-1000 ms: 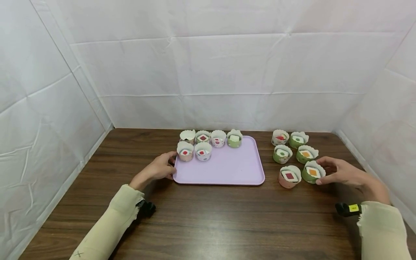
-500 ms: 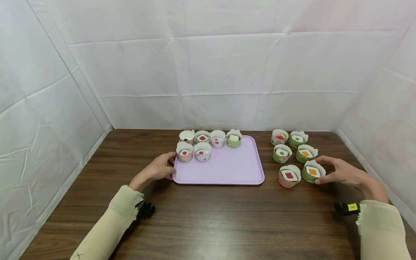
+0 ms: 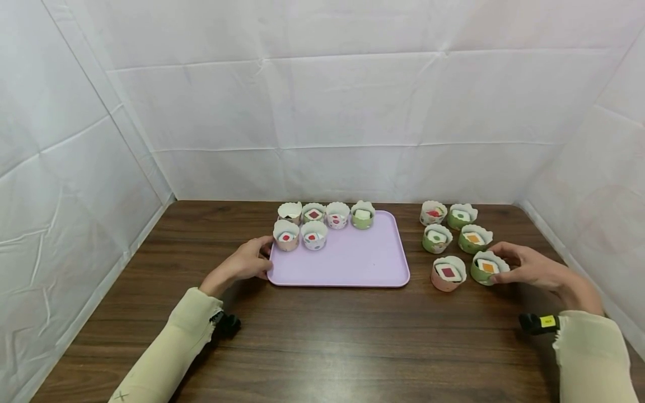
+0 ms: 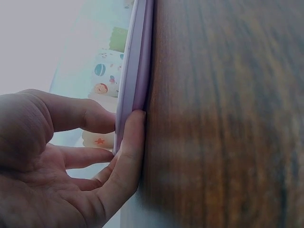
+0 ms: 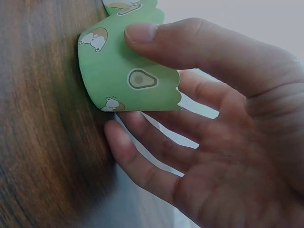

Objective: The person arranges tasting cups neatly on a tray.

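Observation:
At the left end of the lilac tray (image 3: 353,263), my left hand (image 3: 247,259) pinches the rim. In the left wrist view its thumb (image 4: 97,116) is at the tray's upper edge, with a finger against the outer side near the wood. My right hand (image 3: 534,268) holds a green paper baking cup (image 3: 482,275) at the right. Inside this cup sits a white piece with an orange square. Its side, seen in the right wrist view, carries avocado and dog prints; the thumb presses that side and the other fingers reach round the far side.
Several filled baking cups stand on the tray's back left, including a pink one (image 3: 286,242) near the left hand. More stand right of the tray, among them a pink cup (image 3: 444,282) and a green cup (image 3: 472,245). A white sheet (image 3: 322,112) walls the brown table (image 3: 353,347).
The green baking cup in my right hand has shifted slightly right, away from the pink cup beside it. My left hand and the tray stay in place.

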`<state>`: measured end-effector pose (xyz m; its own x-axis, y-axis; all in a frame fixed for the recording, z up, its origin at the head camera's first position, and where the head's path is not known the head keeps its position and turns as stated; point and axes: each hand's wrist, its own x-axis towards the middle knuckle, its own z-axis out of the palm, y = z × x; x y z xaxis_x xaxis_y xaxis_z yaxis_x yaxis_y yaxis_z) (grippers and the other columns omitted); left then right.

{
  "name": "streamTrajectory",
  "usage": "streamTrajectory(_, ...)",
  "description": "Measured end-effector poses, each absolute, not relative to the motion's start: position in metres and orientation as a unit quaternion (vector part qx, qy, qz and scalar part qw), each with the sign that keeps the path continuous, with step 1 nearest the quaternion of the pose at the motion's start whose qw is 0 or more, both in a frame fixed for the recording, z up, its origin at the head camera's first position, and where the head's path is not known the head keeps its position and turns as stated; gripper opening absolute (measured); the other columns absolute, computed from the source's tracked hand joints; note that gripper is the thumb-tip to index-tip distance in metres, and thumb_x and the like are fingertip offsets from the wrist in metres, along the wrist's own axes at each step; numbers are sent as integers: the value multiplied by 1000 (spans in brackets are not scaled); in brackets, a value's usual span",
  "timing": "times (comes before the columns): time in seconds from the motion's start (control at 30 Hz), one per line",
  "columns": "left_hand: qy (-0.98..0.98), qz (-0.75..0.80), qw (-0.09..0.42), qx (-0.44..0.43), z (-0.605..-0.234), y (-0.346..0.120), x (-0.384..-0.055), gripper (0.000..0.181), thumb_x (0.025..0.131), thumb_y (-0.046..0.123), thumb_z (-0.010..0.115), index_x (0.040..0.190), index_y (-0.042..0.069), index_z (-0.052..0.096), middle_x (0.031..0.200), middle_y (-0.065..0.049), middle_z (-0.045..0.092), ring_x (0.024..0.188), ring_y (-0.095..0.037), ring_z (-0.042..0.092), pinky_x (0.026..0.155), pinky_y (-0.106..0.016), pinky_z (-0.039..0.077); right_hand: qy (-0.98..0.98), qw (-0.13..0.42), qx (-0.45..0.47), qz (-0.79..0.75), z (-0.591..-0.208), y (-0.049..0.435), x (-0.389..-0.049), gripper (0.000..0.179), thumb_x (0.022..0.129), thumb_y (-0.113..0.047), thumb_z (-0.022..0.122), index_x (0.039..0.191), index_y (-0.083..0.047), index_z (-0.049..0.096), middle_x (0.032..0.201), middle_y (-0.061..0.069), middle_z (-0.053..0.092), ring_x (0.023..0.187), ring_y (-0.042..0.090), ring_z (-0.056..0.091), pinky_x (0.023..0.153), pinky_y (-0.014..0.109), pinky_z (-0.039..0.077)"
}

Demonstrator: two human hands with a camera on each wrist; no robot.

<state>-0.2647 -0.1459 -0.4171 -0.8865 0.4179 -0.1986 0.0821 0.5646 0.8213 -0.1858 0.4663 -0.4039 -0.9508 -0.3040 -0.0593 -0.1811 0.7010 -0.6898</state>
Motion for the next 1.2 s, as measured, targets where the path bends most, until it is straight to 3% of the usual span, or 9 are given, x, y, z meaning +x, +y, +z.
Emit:
streamTrajectory(0.7,861,447,197,142,-418,-146,-266,73,86,-7,57,155,-11,32,127,-33,51,92,-28,65,73,-37,67,906,84,-163,-381,-388,472,-176,34,87,2,73,119,1,60,104,-1,68,93,8,61,76,16,48)
streamTrajectory(1.2,866,440,188,143,-418,-145,-264,75,85,-7,57,155,-11,31,127,-33,53,90,-27,66,72,-36,67,904,74,-186,-377,-355,429,-176,38,91,-3,73,125,-2,55,109,5,67,96,5,63,71,22,57)
